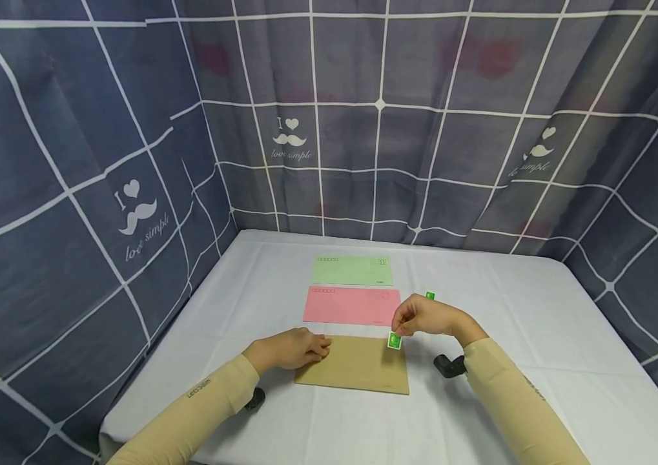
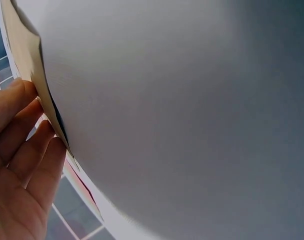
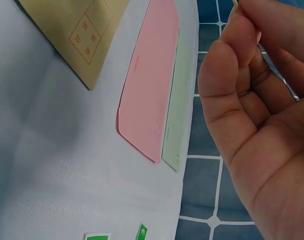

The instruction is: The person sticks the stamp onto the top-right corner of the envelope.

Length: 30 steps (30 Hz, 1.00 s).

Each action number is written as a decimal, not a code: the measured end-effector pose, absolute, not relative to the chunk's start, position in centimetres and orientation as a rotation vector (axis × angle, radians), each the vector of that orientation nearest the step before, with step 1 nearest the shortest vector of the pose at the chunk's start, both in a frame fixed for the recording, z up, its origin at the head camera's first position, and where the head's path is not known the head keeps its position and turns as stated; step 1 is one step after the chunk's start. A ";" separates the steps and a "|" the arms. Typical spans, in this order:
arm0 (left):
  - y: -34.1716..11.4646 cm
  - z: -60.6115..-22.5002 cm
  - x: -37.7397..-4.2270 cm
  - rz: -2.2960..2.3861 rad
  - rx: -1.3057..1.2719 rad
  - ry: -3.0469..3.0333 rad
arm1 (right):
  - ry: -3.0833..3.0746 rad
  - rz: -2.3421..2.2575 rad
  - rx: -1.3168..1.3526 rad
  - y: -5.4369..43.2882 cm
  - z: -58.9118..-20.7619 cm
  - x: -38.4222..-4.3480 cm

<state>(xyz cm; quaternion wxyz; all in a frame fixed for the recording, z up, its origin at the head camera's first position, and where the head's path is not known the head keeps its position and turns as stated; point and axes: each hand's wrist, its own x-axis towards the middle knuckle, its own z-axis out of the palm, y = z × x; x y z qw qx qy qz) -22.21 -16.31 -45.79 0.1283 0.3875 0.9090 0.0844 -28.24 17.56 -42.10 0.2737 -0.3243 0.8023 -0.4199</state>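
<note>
A brown envelope (image 1: 358, 365) lies flat at the near side of the white table. My left hand (image 1: 296, 349) rests on its left end, and in the left wrist view the fingertips (image 2: 56, 146) press on the paper along its edge. Over the envelope's upper right corner, my right hand (image 1: 416, 314) pinches a small green stamp (image 1: 395, 341) with a white border between thumb and fingertips. The right wrist view shows that corner with a red printed box (image 3: 91, 32); the held stamp is mostly hidden there by the fingers.
Behind the brown envelope lie a pink envelope (image 1: 352, 305) and, farther back, a light green envelope (image 1: 352, 270). Two more green stamps are on the table to the right, one upright-looking stamp (image 3: 142, 231) and a nearer stamp (image 3: 97, 237). Dark checked curtains (image 1: 346, 129) enclose the white table (image 1: 236, 290).
</note>
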 end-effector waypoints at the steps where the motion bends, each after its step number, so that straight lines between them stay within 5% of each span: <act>1: -16.3 -45.8 -22.2 0.245 1.131 2.643 | 2.160 -1.126 -0.874 17.5 -42.1 -28.2; 30: -16.3 -45.7 -21.8 0.243 1.132 2.647 | 2.147 -1.144 -0.893 17.0 -42.6 -28.3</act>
